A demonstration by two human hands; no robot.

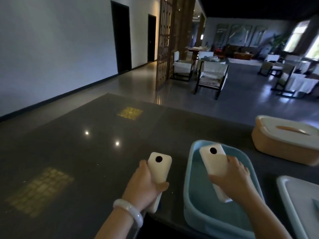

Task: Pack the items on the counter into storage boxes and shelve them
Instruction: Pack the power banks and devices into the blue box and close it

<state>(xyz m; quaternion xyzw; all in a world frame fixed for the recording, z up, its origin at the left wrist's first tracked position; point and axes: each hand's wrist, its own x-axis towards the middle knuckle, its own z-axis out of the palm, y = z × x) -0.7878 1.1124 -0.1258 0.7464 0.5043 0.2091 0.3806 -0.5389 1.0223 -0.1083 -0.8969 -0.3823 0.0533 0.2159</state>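
Observation:
Each hand holds a white oblong device with a dark round spot near its far end. My left hand (144, 185), with a pale bangle on the wrist, grips one white device (159, 168) above the dark counter (69, 152), left of an open light-blue storage box (191, 195). My right hand (233, 180) grips the other white device (214, 161) inside that blue box, low over its floor. Whether this device touches the bottom I cannot tell.
An orange storage box with a white lid (283, 140) stands at the counter's far right. A white lid or box (300, 204) lies at the near right edge. Beyond the counter are grey floor, chairs (212, 75) and a wooden lattice screen (164, 42).

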